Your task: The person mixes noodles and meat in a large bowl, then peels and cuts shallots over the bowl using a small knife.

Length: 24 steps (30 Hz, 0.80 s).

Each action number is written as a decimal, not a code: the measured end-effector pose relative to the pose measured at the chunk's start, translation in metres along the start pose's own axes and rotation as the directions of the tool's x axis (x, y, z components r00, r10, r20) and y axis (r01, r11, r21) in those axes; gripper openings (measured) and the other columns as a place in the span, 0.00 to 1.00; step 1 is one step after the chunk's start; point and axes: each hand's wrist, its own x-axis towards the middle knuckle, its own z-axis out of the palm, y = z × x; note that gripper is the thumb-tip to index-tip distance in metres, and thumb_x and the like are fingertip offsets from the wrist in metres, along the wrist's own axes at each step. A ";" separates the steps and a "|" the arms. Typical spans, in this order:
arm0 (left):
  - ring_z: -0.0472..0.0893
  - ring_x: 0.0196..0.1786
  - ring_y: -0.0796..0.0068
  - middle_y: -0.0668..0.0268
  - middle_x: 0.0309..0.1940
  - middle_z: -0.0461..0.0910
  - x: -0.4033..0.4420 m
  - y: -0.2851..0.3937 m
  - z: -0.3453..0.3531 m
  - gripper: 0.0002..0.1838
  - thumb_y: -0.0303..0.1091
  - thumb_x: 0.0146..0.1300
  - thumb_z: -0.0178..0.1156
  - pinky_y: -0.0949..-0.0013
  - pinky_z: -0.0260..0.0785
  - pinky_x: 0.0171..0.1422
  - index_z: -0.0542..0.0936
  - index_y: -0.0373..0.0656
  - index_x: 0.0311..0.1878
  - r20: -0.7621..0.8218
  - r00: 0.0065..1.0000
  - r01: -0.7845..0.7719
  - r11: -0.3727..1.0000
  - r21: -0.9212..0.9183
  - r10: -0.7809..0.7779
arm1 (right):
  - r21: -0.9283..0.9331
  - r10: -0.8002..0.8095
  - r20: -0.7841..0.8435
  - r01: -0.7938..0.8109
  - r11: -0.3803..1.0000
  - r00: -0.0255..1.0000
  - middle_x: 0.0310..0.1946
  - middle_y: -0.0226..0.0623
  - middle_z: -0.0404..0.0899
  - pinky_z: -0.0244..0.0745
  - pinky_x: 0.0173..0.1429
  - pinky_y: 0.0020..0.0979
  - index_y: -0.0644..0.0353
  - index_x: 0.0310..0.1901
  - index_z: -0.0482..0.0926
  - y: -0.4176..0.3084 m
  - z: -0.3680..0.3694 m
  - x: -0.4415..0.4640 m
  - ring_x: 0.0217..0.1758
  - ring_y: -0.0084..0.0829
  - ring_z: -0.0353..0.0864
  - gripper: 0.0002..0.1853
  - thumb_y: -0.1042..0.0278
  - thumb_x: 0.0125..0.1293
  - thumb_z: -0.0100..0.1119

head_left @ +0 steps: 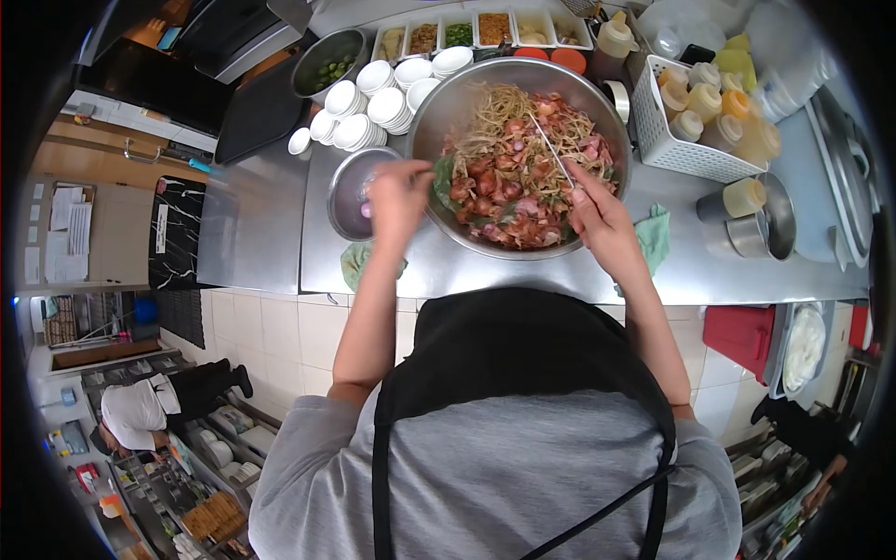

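A large steel bowl [425,219] holds unpeeled red shallots [499,182], dry skins and stringy pale roots or stalks [504,107]. My right hand [597,215] is closed around the handle of a small knife [553,149], whose blade points up and left over the shallots. Between this bowl and a smaller steel bowl [334,201] is my left hand [401,201]; its fingers are bent and blurred, so their grip is unclear. Beside them, a purple peeled shallot [366,210] shows at the smaller bowl. Some green leaf-like material [442,182] lies inside the large bowl's left side.
Stacked white cups [387,107] stand behind the small bowl, near a pot of green limes [336,67]. A white basket of sauce bottles [695,154] is at right. Green cloths [653,233] lie near the counter edge. Another person [140,411] is at lower left.
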 end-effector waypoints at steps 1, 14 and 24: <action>0.74 0.36 0.59 0.60 0.28 0.78 0.002 0.007 0.016 0.07 0.26 0.41 0.62 0.64 0.66 0.44 0.81 0.42 0.28 0.079 0.985 -0.151 0.988 0.009 0.150 | 0.005 -0.003 -0.013 0.003 1.000 1.000 0.16 0.23 0.60 0.52 0.19 0.15 0.50 0.60 0.62 0.001 0.001 0.000 0.16 0.12 0.55 0.20 0.70 0.66 0.39; 0.77 0.31 0.67 0.58 0.29 0.78 0.026 0.021 0.036 0.12 0.28 0.44 0.59 0.69 0.69 0.38 0.76 0.39 0.35 0.301 0.953 0.058 0.959 -0.276 0.029 | 0.111 0.036 0.055 -0.042 0.993 0.998 0.20 0.23 0.62 0.59 0.27 0.16 0.51 0.59 0.63 -0.009 -0.004 -0.008 0.22 0.15 0.59 0.20 0.73 0.65 0.40; 0.76 0.38 0.75 0.61 0.37 0.75 -0.003 0.044 0.019 0.12 0.22 0.54 0.54 0.74 0.69 0.45 0.72 0.34 0.43 0.512 0.848 0.528 0.301 -0.794 -0.136 | 0.114 0.040 0.233 -0.068 0.991 0.972 0.17 0.26 0.64 0.61 0.22 0.20 0.52 0.60 0.60 0.000 0.040 0.025 0.17 0.16 0.62 0.22 0.69 0.63 0.43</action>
